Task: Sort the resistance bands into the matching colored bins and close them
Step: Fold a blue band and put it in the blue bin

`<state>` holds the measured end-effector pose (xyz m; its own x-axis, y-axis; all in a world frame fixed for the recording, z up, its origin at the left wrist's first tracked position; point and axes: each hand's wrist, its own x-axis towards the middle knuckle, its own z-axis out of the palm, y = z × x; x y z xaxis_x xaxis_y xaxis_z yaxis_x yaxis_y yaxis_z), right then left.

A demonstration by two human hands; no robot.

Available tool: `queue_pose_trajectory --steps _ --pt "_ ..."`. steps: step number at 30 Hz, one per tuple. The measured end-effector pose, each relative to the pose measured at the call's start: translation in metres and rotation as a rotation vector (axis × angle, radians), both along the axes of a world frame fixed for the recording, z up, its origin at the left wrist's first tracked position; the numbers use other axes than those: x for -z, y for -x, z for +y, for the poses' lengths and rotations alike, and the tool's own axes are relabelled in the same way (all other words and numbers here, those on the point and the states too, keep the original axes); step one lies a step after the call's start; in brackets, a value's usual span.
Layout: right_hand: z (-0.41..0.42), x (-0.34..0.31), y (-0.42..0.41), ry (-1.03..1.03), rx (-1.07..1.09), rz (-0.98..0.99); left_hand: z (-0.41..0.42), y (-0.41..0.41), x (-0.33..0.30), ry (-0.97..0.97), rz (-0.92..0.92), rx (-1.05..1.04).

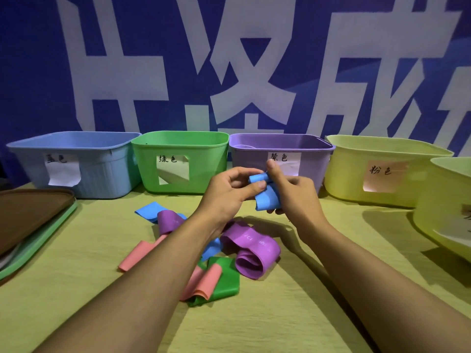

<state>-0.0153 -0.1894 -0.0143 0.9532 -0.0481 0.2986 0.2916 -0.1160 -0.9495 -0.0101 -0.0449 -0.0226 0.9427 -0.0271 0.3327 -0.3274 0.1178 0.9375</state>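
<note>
Blue flat rubber resistance band (265, 197), folded, held above table in front of purple plastic bin (281, 159); pinched by left hand (230, 191) at upper end, gripped by right hand (290, 192) with thumb raised, fingers curled round lower fold. Loose pile of purple, pink, green, blue bands (224, 253) left on yellow-green tablecloth (267, 324) beneath forearms. Blue bin (76, 161), green bin (182, 161), yellow bin (377, 169) lined along back, all uncovered, paper-labelled. Brown and green lids (30, 220) stacked at far left.
</note>
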Motion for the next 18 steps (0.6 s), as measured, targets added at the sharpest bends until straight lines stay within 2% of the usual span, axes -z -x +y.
queue_pose_trajectory --steps 8,12,18 --pt "-0.0007 0.0045 -0.0073 0.042 -0.068 -0.039 0.0014 0.0009 -0.0035 0.091 0.016 0.028" --pt "0.0016 0.0051 -0.0098 0.027 -0.113 -0.071 -0.0012 0.0036 -0.0086 0.192 0.083 0.019" --pt "0.0049 0.0072 -0.0100 0.067 -0.187 -0.141 0.0010 0.0019 -0.0042 -0.013 0.203 -0.116"
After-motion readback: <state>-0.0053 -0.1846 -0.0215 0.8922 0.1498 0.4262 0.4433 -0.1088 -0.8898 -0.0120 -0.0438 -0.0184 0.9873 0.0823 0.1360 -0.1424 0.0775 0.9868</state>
